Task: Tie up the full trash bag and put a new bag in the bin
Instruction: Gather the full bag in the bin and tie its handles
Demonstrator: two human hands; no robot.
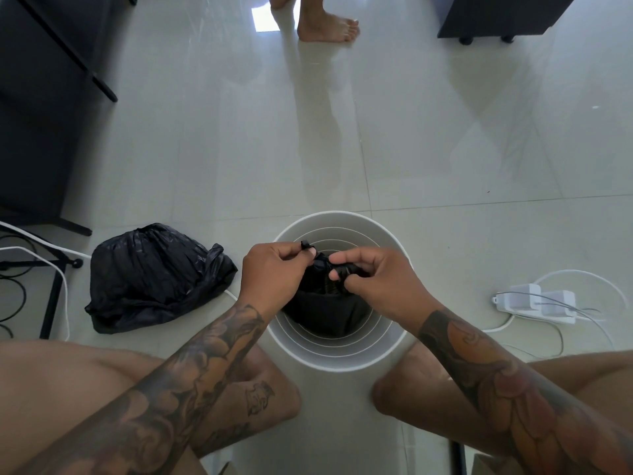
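White bin (337, 354) on the floor, directly beneath both hands. Full trash bag (154, 275), tied, left of the left hand (270, 272). New bag (325, 310) inside the bin, partly hidden; left and right hand (373, 282) each pinch its bunched black plastic.

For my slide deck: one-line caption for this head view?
Both hands, left hand and right hand, pinch a black bag over the white bin; another bag lies beside it.
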